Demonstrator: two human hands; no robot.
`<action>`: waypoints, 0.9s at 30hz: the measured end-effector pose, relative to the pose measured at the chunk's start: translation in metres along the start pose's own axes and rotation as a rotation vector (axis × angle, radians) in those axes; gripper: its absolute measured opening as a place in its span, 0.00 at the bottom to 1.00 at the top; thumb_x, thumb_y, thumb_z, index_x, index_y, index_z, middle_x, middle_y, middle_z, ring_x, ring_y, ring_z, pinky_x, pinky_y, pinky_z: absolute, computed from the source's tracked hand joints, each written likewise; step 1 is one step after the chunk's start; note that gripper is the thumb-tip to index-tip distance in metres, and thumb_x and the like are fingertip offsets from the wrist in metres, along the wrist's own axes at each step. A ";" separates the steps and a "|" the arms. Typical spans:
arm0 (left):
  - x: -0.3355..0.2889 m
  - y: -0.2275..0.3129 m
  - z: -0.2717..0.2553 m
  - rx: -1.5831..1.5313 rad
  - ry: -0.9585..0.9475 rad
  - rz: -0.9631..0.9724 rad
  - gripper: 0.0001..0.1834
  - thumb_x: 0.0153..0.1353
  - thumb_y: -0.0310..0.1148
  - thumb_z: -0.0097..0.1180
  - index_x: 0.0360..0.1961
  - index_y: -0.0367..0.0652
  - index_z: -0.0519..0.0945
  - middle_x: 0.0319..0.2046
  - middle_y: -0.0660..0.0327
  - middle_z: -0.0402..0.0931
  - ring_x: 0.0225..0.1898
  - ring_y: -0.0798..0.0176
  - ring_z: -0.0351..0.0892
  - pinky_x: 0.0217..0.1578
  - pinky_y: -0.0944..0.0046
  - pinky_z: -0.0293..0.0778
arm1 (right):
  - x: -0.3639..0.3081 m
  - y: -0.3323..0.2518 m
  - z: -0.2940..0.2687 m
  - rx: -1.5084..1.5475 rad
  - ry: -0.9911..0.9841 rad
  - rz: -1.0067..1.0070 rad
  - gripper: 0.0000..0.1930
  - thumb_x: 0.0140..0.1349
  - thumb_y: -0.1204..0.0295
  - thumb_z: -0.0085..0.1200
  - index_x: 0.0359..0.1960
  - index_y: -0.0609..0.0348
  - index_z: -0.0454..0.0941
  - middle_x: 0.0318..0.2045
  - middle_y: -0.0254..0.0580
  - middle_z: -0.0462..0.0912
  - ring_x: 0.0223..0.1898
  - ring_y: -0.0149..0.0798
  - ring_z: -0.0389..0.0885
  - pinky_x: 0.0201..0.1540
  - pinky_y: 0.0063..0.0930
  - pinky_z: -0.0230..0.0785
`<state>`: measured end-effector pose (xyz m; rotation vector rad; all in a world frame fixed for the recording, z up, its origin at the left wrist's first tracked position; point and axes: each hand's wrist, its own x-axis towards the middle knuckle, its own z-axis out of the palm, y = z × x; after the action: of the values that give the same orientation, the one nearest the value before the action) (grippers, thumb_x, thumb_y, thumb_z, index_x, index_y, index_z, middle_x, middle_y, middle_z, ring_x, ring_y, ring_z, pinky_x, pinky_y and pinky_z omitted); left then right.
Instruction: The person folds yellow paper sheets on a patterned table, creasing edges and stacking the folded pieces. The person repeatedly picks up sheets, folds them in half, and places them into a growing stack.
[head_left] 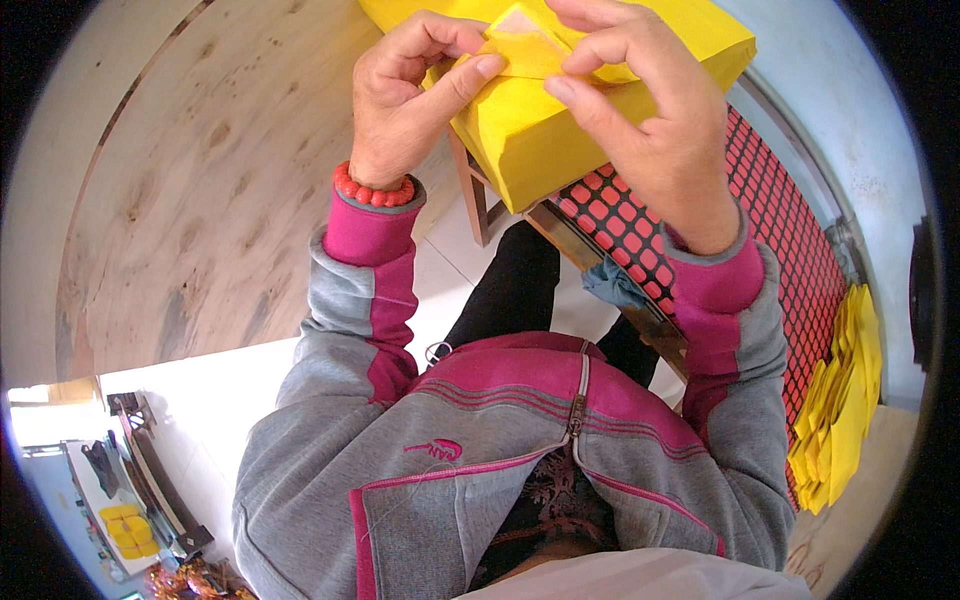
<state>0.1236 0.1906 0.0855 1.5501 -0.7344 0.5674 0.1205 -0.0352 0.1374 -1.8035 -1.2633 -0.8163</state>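
A folded piece of yellow paper (515, 62) with a pale patch is between my hands at the top of the head view. My left hand (405, 95) pinches its left corner between thumb and bent fingers. At the other side, the thumb and index finger of my right hand (660, 110) close on the paper's edge, their tips near each other. Just beneath lies a thick yellow block (550, 150), perhaps a stack of the same paper, its corner pointing toward me. The upper edge of the view cuts off part of my right fingers.
A large wooden board (200, 200) fills the left side. Right of me runs a bench with a red and black patterned cover (775, 240), where folded yellow sheets (840, 400) are piled. A bluish cloth (613, 283) hangs by its wooden edge. Several yellow items (128, 530) lie at lower left.
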 end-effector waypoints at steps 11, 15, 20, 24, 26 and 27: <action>-0.003 -0.013 -0.008 0.006 0.080 0.008 0.05 0.67 0.20 0.53 0.41 0.37 0.79 0.50 0.53 0.80 0.49 0.64 0.80 0.50 0.66 0.76 | 0.002 0.007 -0.011 0.016 -0.299 0.004 0.09 0.60 0.74 0.62 0.40 0.62 0.80 0.52 0.62 0.78 0.51 0.58 0.79 0.53 0.39 0.72; 0.002 -0.009 -0.014 0.093 -0.087 0.117 0.10 0.68 0.19 0.48 0.40 0.36 0.82 0.51 0.53 0.80 0.51 0.62 0.79 0.52 0.65 0.74 | 0.003 0.006 -0.008 0.035 -0.259 0.012 0.07 0.61 0.75 0.61 0.39 0.63 0.79 0.51 0.61 0.79 0.50 0.57 0.80 0.52 0.39 0.72; 0.003 0.000 -0.015 0.021 -0.179 0.065 0.11 0.61 0.20 0.48 0.40 0.34 0.82 0.53 0.50 0.78 0.56 0.57 0.76 0.59 0.59 0.68 | -0.002 0.008 0.001 -0.017 -0.202 -0.014 0.06 0.62 0.76 0.58 0.39 0.64 0.78 0.53 0.56 0.80 0.52 0.49 0.81 0.54 0.32 0.71; 0.005 0.001 -0.019 -0.001 -0.219 0.059 0.13 0.57 0.25 0.49 0.40 0.33 0.82 0.54 0.49 0.77 0.58 0.55 0.74 0.61 0.57 0.65 | -0.006 0.009 0.004 -0.001 -0.193 0.036 0.06 0.65 0.75 0.56 0.40 0.65 0.77 0.54 0.55 0.79 0.55 0.46 0.80 0.56 0.30 0.69; 0.006 0.000 -0.020 0.003 -0.242 0.085 0.12 0.57 0.24 0.50 0.41 0.34 0.81 0.54 0.49 0.77 0.58 0.55 0.74 0.61 0.57 0.65 | -0.007 0.009 0.004 0.018 -0.190 0.058 0.06 0.65 0.75 0.56 0.40 0.65 0.77 0.54 0.55 0.79 0.55 0.46 0.80 0.56 0.30 0.69; 0.006 -0.002 -0.020 -0.001 -0.250 0.110 0.12 0.57 0.24 0.50 0.41 0.34 0.81 0.54 0.49 0.76 0.58 0.55 0.74 0.61 0.56 0.65 | -0.007 0.009 0.004 0.027 -0.188 0.068 0.06 0.65 0.75 0.56 0.40 0.65 0.77 0.54 0.55 0.79 0.55 0.46 0.80 0.56 0.31 0.69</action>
<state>0.1298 0.2098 0.0908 1.6038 -1.0149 0.4574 0.1268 -0.0366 0.1273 -1.9258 -1.3161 -0.6002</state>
